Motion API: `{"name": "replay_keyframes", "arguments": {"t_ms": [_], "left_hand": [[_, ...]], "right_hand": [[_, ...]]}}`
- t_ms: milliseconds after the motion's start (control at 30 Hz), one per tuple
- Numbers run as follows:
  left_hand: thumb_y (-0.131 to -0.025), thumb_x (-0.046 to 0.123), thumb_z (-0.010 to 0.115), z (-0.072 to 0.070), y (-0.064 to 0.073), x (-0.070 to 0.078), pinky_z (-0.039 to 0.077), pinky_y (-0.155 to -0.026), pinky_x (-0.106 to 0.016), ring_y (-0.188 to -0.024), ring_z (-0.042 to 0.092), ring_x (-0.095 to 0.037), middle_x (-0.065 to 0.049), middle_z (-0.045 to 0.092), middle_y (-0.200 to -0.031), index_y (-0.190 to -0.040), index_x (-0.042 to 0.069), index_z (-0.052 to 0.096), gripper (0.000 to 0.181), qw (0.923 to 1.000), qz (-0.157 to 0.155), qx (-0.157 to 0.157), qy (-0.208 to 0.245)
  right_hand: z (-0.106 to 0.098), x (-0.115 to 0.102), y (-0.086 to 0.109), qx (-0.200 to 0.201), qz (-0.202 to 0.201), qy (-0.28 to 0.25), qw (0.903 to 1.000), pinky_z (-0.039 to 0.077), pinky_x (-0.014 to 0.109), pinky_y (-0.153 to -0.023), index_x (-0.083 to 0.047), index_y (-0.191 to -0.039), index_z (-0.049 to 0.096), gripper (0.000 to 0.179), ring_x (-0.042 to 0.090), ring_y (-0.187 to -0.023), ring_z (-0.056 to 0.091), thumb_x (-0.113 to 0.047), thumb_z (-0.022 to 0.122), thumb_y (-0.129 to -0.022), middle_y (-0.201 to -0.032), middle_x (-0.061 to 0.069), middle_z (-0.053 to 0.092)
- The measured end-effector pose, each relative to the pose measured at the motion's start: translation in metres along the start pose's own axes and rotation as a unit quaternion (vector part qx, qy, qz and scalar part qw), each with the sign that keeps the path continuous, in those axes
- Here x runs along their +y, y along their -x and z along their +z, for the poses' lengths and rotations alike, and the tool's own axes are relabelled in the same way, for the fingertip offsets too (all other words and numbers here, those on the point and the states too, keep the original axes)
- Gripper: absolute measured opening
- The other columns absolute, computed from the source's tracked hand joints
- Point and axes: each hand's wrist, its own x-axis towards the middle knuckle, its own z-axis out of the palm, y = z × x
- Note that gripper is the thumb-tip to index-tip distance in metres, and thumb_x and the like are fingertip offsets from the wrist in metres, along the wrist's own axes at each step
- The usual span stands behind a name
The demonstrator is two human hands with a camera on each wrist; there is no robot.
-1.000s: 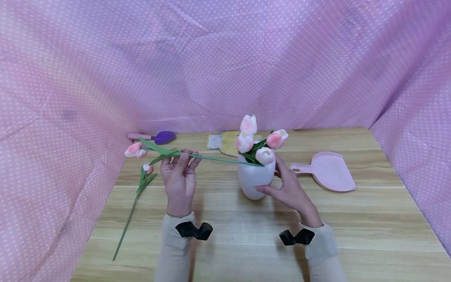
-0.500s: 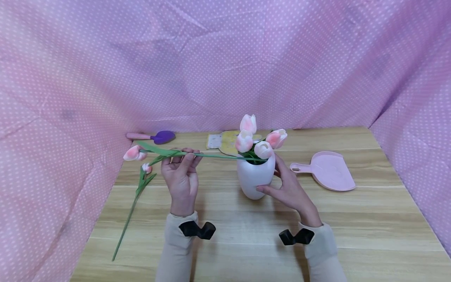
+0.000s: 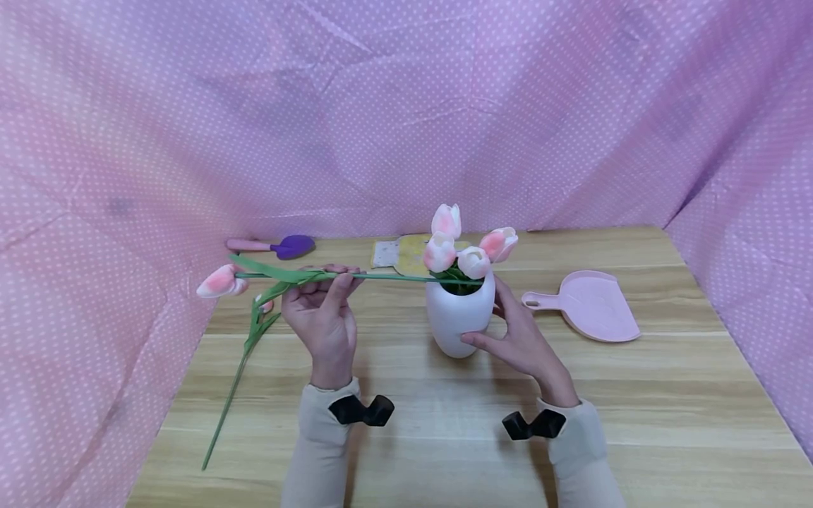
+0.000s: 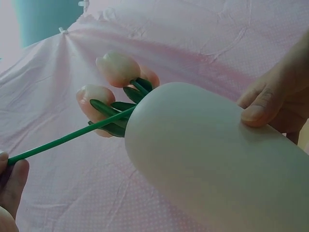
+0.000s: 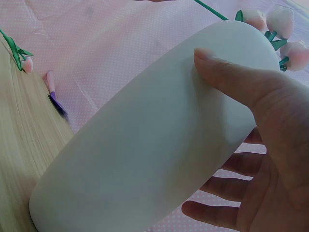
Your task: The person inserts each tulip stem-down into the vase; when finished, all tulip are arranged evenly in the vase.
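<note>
A white vase (image 3: 457, 317) stands on the wooden table with several pink-and-white tulips (image 3: 440, 252) in its mouth. My right hand (image 3: 524, 339) grips the vase from its right side, thumb on the near wall; in the right wrist view the other fingers (image 5: 227, 188) reach round behind. My left hand (image 3: 327, 317) pinches the green stem of another tulip (image 3: 217, 281), held nearly level with its bloom to the left. The stem's end overlaps the vase mouth, and in the left wrist view the stem (image 4: 63, 140) runs up to the rim among the leaves.
A further tulip (image 3: 236, 388) lies on the table at the left. Behind are a purple trowel with pink handle (image 3: 295, 247) and a flat yellow-and-white item (image 3: 409, 255), partly behind the vase. To the right lies a pink dustpan (image 3: 600, 307). Pink dotted cloth (image 3: 406, 120) surrounds the table.
The held tulip has levelled out, its bloom shifting left and its stem end rising slightly to the vase's opening. My right hand and the vase have stayed nearly in place.
</note>
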Motion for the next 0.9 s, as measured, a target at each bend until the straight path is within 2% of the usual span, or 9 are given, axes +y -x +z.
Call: {"name": "replay_keyframes", "arguments": {"t_ms": [400,700,900], "left_hand": [[-0.075,-0.033,0.061,0.005,0.000,0.001,0.066,-0.068,-0.040,-0.071,0.076,-0.027,-0.018,0.075,-0.080,-0.094,-0.009,0.062,0.031,0.9984,0.054,-0.005,-0.018],[-0.071,-0.033,0.065,0.011,0.001,0.004,0.066,-0.067,-0.040,-0.069,0.076,-0.027,-0.016,0.074,-0.078,-0.088,-0.010,0.065,0.028,0.9944,0.078,-0.022,-0.067],[-0.072,-0.026,0.072,0.015,0.005,0.004,0.066,-0.068,-0.039,-0.070,0.076,-0.025,-0.015,0.074,-0.079,-0.088,-0.011,0.067,0.023,0.9912,0.086,-0.042,-0.091]], "right_hand": [[0.000,0.000,0.000,0.000,0.002,-0.002,1.0000,0.049,0.058,-0.110,-0.029,-0.156,0.027,0.099,0.028,-0.135,0.051,-0.022,0.087,-0.078,-0.147,0.007,0.052],[0.001,0.001,0.000,0.003,-0.002,-0.002,1.0000,0.049,0.058,-0.109,-0.029,-0.156,0.027,0.099,0.027,-0.135,0.051,-0.021,0.087,-0.078,-0.147,0.007,0.052],[0.001,0.000,0.000,0.003,-0.002,-0.001,1.0000,0.049,0.058,-0.109,-0.029,-0.157,0.027,0.099,0.027,-0.135,0.051,-0.021,0.087,-0.078,-0.148,0.007,0.052]]}}
